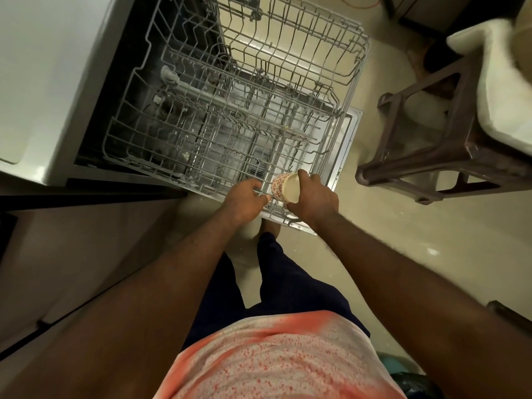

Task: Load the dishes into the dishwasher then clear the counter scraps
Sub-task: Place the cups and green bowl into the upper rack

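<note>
Standing over the open dishwasher, the person shows a pale shirt (273, 355) speckled with red-orange at the bottom of the view, with dark trousers (290, 286) below it. Both bare forearms reach forward and down.

The left hand (243, 201) has its fingers curled over the front rail of the lower rack (201, 133), at the rack's near corner. Just beside it, the right hand (315, 201) is wrapped round a cup (283, 187). The cup has a red floral pattern outside and is cream inside. It lies tipped on its side with its mouth turned towards the right hand, at the front corner of the lower rack. The two hands are close together with the cup between them; whether the left thumb touches the cup cannot be told.

The lower rack is of grey wire, drawn out over the lowered dishwasher door (347, 139), whose metal edge shows on the right. Beyond it the upper rack (288, 53) is also drawn out, above the pale floor (403, 240).

To the left lies a white desk (43, 67). To the right stands a dark brown stool (449, 133) carrying something white (503, 82).
</note>
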